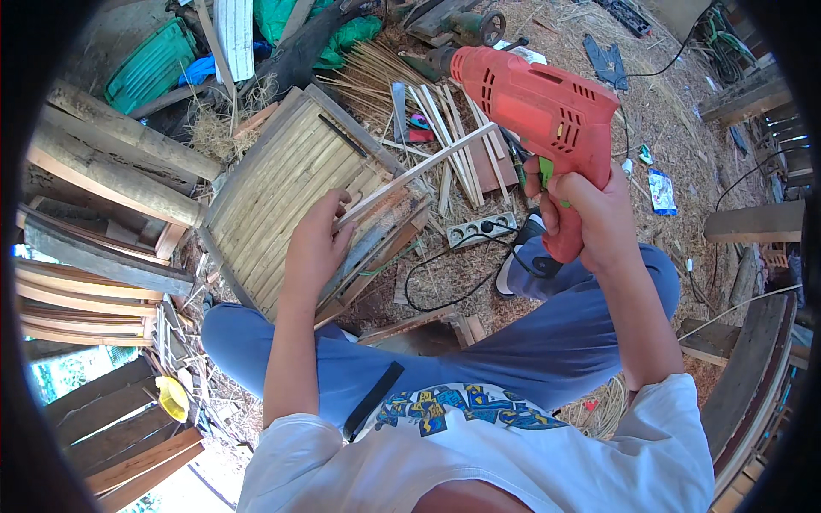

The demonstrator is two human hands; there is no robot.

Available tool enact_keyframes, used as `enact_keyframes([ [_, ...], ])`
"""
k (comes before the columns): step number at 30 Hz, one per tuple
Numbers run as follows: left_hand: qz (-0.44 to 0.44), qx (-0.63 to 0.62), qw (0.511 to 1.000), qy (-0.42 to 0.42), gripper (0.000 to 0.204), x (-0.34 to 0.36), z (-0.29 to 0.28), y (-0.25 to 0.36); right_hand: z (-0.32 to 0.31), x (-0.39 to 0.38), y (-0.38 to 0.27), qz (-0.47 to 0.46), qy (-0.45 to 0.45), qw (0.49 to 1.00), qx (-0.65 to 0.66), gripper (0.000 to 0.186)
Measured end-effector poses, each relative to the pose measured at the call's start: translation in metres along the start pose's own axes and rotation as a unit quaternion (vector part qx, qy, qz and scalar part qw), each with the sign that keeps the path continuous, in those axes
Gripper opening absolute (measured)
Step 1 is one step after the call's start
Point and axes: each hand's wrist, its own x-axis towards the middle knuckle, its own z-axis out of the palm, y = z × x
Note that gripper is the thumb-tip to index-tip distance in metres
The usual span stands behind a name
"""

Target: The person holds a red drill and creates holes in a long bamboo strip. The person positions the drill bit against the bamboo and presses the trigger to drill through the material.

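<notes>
My right hand (577,205) grips a red power drill (534,98), raised on the right side with its nose pointing up-left. My left hand (321,231) is curled at the near end of a pale thin wooden strip (428,167), which runs up-right across a framed slatted wooden panel (265,214); its fingers seem closed on the strip, partly hidden. The panel lies tilted beside my left leg, with a short dark bar (342,137) on its upper part. A bundle of loose pale strips (462,179) lies just beyond it.
A white power strip (466,232) with a black cord sits near my foot. Planks (120,171) crowd the left, with a yellow object (173,398) below. Green plastic (150,64) and branches lie at the back. Beams (753,222) line the right. Shavings cover the ground.
</notes>
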Motion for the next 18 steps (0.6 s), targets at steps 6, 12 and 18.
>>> enact_keyframes([
  [6, 0.03, -0.026, 0.999, 0.004, 0.022, -0.003, 0.003, -0.006, -0.001, 0.001, 0.002, 0.0, -0.011, 1.0, -0.015, 0.038],
  [12, 0.03, 0.029, 0.999, 0.027, 0.019, -0.001, 0.005, -0.003, -0.001, 0.001, 0.004, 0.0, -0.002, 0.999, -0.037, 0.044],
  [18, 0.066, 0.029, 0.997, 0.026, 0.018, -0.001, 0.011, -0.017, 0.003, 0.001, 0.002, 0.008, -0.003, 0.999, -0.043, 0.044],
])
